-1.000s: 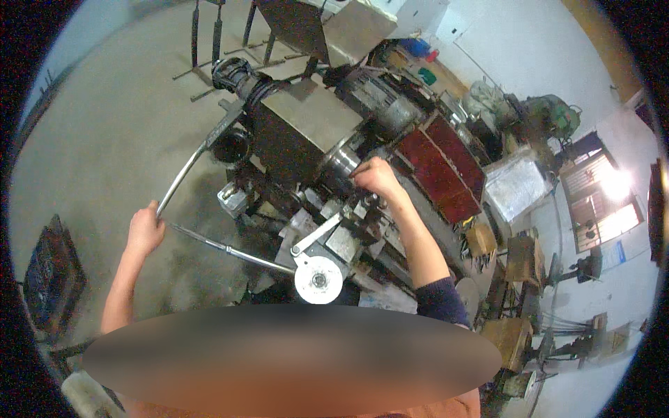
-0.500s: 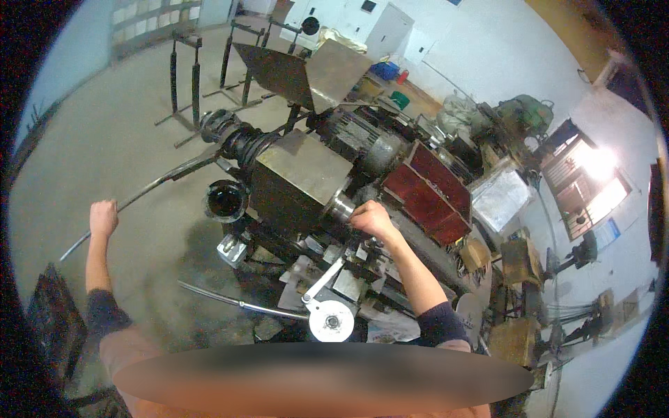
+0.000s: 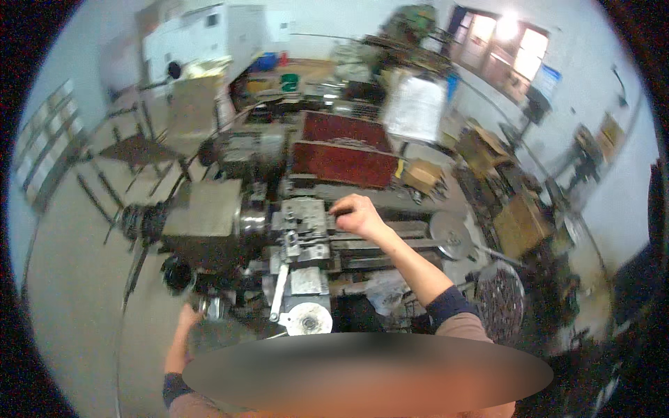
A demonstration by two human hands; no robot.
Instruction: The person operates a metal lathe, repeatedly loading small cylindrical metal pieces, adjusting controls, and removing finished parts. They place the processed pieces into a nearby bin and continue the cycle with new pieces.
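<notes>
My right hand (image 3: pixel 357 214) is closed with curled fingers just right of the lathe's tool post (image 3: pixel 304 212). Whatever it may hold is hidden. Left of the tool post is the shiny round spindle end (image 3: pixel 254 223), jutting from the boxy headstock (image 3: pixel 202 209). Low on the left, my left hand (image 3: pixel 187 315) is beside a shiny metal fitting (image 3: pixel 214 308) below the headstock; its fingers are blurred, and I cannot tell whether they grip it. A pale crank lever (image 3: pixel 280 292) and a round white dial (image 3: pixel 310 319) lie between my arms.
Behind the lathe stands a dark red metal tray (image 3: pixel 345 167), with a cardboard box (image 3: pixel 421 175) to its right. The lathe bed (image 3: pixel 383 244) runs right toward a grey disc (image 3: pixel 451 235). A round container of small dark pieces (image 3: pixel 500 299) stands at the right. A long thin bar (image 3: pixel 125 306) hangs at the left.
The view has swung right. My left hand has let go of the long bar and come in beside the fitting. My right hand has moved from the spindle end to beyond the tool post.
</notes>
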